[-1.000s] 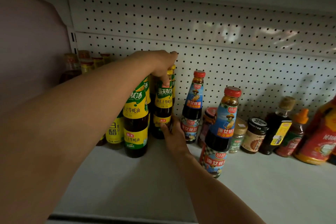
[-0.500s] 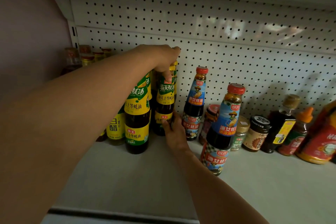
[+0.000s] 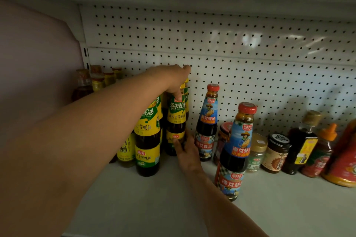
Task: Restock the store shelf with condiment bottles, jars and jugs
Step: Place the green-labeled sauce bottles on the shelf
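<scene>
A dark oyster-sauce bottle with a yellow and green label point(image 3: 176, 119) stands upright near the pegboard at the back of the white shelf point(image 3: 146, 204). My left hand point(image 3: 172, 79) grips its top from above, the thumb down over the neck. My right hand point(image 3: 185, 152) holds its base from the right, fingers curled round the lower label. A matching bottle point(image 3: 147, 144) stands just in front and to the left, partly behind my left forearm. Another of the same kind is mostly hidden behind the held one.
Two blue-labelled, red-capped bottles stand to the right, one at the back point(image 3: 207, 123) and one nearer point(image 3: 236, 152). Small jars point(image 3: 276, 153), a dark square bottle point(image 3: 301, 142) and a red squeeze bottle point(image 3: 319, 152) line the right. Yellow-capped bottles point(image 3: 100, 81) sit far left.
Both hands keep their hold on the bottle; it has shifted only slightly toward the pegboard. The view has dropped a little and shows more of the shelf above.
</scene>
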`<state>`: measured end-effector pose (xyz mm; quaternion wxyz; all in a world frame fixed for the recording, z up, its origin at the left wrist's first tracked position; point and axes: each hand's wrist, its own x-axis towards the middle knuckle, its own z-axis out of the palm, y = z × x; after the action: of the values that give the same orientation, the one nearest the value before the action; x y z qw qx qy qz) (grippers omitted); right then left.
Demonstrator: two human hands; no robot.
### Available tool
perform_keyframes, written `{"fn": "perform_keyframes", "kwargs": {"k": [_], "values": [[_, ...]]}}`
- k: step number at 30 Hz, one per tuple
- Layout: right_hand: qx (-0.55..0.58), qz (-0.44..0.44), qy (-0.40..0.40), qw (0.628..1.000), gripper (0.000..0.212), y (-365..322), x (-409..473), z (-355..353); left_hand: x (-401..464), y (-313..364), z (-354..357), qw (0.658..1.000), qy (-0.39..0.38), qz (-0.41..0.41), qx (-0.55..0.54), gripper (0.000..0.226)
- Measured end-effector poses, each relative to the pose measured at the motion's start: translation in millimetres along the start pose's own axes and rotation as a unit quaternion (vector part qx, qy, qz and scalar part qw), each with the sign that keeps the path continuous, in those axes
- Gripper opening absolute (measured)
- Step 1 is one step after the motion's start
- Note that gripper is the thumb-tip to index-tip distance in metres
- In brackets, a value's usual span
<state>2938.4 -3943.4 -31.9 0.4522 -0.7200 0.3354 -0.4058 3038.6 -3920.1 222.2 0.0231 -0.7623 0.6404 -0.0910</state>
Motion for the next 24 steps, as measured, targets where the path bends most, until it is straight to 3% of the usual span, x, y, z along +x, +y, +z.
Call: {"fn": "perform_keyframes", "kwargs": {"k": [4,8,12,15,18,20,24], "values": [[-0.029,-0.017,0.004,0.999,0.058,-7,-6,3,-10,5,0,0.998,0.031,-0.011,0.046,0.088],[-0.051,0.003,0.016,0.999,0.067,-25,-51,-3,-32,16,-4,0.995,0.087,-0.012,0.047,0.067],[-0.014,-0.065,0.099,0.993,0.034,-51,-110,-23,-64,34,-8,0.978,0.167,0.019,-0.127,0.056],[0.056,-0.095,0.178,0.978,0.012,-63,-143,-49,-86,60,-6,0.939,0.206,0.066,-0.269,0.048],[0.059,-0.086,0.278,0.955,0.02,-67,-159,-84,-102,90,-10,0.896,0.196,0.097,-0.386,0.042],[0.039,-0.041,0.32,0.946,0.03,-57,-159,-104,-108,105,-10,0.895,0.146,0.104,-0.408,0.044],[0.003,0.081,0.209,0.975,0.06,-29,-151,-127,-111,125,4,0.905,0.111,0.09,-0.401,0.047]]}}
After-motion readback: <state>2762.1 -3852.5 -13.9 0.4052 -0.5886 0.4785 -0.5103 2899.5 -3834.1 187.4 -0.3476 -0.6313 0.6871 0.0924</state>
